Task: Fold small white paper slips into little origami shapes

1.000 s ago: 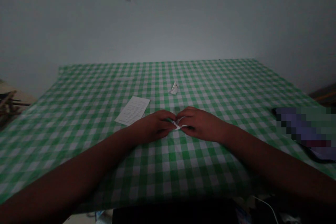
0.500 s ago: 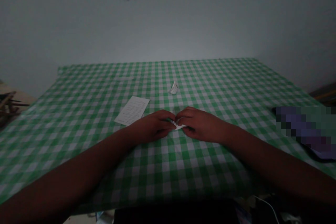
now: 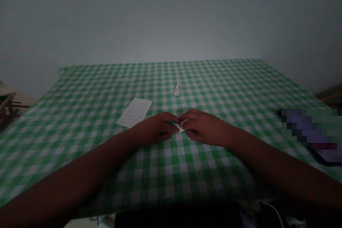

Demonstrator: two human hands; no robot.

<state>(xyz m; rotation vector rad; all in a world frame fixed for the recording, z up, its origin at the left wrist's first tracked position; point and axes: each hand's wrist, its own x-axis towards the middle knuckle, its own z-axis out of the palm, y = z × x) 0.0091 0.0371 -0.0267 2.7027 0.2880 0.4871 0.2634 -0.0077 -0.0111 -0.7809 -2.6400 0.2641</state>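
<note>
A small folded piece of paper (image 3: 181,127), white with dark print, is held between my two hands just above or on the checked cloth. My left hand (image 3: 157,128) pinches its left side between thumb and fingers. From the other side my right hand (image 3: 201,126) grips it, fingertips almost meeting those of the left. Most of the paper is hidden behind my fingers. Beyond the hands lies a small folded paper piece (image 3: 177,89). A flat printed sheet (image 3: 135,112) rests by my left hand, partly behind it.
A green and white checked tablecloth (image 3: 171,174) covers the table, which meets a plain wall (image 3: 171,17) at the back. At the right edge lies a dark-rimmed, pixelated flat object (image 3: 317,135). A white cable (image 3: 272,208) hangs below the near edge.
My hands stay in nearly the same place. The right thumb and the paper's near edge have shifted slightly between my fingers.
</note>
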